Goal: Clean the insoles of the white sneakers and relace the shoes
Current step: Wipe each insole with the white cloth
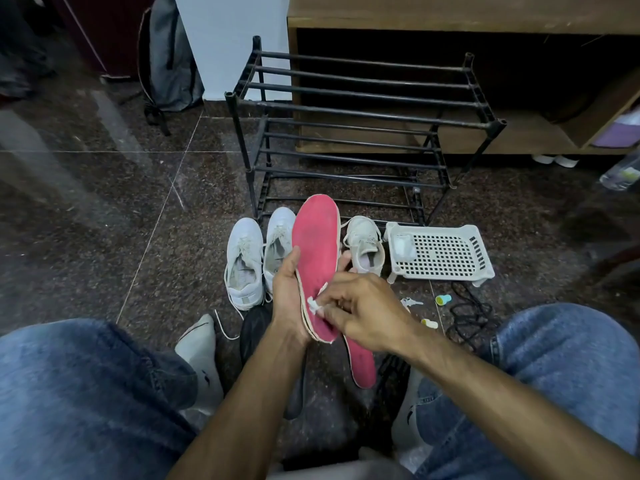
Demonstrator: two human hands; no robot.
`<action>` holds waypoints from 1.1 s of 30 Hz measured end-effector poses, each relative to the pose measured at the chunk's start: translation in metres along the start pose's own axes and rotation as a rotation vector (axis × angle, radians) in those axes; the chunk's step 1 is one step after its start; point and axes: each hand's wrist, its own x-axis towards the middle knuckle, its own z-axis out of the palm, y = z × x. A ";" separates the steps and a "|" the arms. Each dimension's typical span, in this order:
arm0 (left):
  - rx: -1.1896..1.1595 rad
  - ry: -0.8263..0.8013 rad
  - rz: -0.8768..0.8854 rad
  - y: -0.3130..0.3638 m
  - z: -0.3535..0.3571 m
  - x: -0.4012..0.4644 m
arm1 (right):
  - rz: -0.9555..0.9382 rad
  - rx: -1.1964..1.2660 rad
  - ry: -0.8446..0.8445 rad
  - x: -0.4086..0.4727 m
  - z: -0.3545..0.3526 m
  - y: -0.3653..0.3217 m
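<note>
My left hand (287,289) grips a red insole (317,247) by its lower half and holds it upright above the floor. My right hand (360,306) pinches a small white wipe (317,306) against the insole's heel end. A second red insole (362,365) lies on the floor below my right hand. Two white sneakers (244,265) (278,244) stand side by side left of the held insole. A third white sneaker (365,245) stands to its right, laces loose.
A black metal shoe rack (346,112) stands behind the sneakers. A white perforated plastic tray (440,252) sits at the right, with small caps (443,299) and a black cable (467,313) nearby. A dark insole (256,327) lies between my knees. A wooden cabinet (485,15) is behind.
</note>
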 end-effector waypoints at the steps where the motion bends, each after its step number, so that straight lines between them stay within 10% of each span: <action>1: 0.012 0.002 -0.013 0.000 0.001 0.001 | -0.021 -0.022 -0.005 -0.001 -0.001 0.001; 33: 0.025 -0.071 0.029 0.007 0.000 0.012 | 0.134 -0.110 0.160 0.008 0.001 -0.002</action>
